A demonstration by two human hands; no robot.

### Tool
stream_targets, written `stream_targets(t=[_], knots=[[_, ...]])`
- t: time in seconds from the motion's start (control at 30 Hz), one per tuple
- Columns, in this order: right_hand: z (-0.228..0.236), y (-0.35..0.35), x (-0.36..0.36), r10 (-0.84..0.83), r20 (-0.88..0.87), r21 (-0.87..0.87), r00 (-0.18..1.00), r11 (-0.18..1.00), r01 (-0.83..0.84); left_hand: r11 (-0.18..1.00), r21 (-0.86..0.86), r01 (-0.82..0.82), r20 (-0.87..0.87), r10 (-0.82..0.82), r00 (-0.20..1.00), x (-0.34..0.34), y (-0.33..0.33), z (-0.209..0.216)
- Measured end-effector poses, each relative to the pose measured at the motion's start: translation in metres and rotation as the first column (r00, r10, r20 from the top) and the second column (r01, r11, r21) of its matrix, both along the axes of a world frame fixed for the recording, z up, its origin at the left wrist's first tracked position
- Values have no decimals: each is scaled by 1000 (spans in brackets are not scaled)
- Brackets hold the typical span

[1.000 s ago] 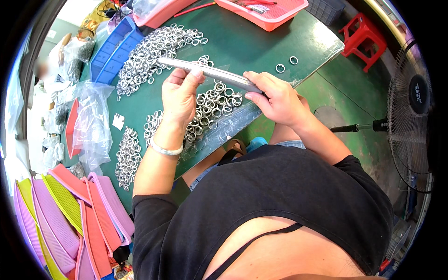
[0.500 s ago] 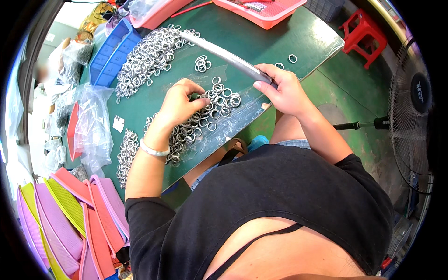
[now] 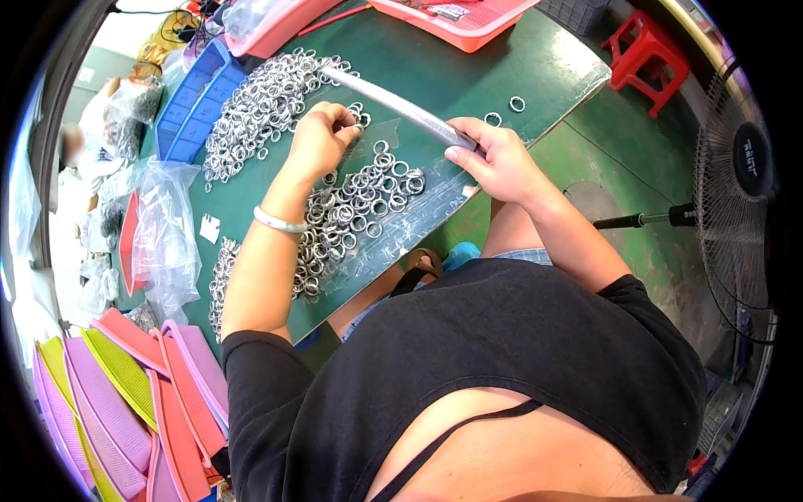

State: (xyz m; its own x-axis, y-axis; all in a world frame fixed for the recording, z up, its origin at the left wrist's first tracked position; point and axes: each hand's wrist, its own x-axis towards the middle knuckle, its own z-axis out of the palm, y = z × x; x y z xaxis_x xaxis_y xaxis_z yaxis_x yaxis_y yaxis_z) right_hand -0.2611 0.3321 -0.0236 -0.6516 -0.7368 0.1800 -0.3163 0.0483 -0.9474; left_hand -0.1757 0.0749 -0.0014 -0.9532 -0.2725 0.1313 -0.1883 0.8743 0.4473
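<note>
My right hand (image 3: 493, 159) is closed around the dark handle end of a ring mandrel (image 3: 389, 99), a long, tapered silver rod whose thin end points to the far left. My left hand (image 3: 322, 138) reaches over the table with thumb and fingertips pinched at a small cluster of metal rings (image 3: 361, 113); a ring shows at the fingertips, partly hidden. Just below the mandrel lies a near pile of silver rings (image 3: 368, 197), partly behind my left wrist. A larger heap of rings (image 3: 259, 109) spreads at the far left. Two loose rings (image 3: 517, 104) lie beyond my right hand.
The green table (image 3: 552, 75) ends on the right near a red stool (image 3: 648, 58). A blue bin (image 3: 196, 100), a clear plastic bag (image 3: 167, 234) and colourful trays (image 3: 109, 393) line the left. A pink basket (image 3: 468, 25) stands at the back, a fan (image 3: 744, 167) at right.
My left hand has moved from the near ring pile away from me to the small cluster. The right hand keeps hold of the mandrel, nearly in place.
</note>
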Motion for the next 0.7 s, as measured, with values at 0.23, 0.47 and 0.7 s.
stream_targets(t=[0.23,0.47,0.7], knots=[[6,-1,2,59,-99,104,993,993,-48,228,963,146,-186,164,969,17,-35,13],[4,0,4,74,-188,103,979,993,-55,335,931,147,-239,254,937,19,-25,20],[-1,-3,7,-20,-450,-4,893,1000,21,304,933,190,-246,157,956,18,21,9]])
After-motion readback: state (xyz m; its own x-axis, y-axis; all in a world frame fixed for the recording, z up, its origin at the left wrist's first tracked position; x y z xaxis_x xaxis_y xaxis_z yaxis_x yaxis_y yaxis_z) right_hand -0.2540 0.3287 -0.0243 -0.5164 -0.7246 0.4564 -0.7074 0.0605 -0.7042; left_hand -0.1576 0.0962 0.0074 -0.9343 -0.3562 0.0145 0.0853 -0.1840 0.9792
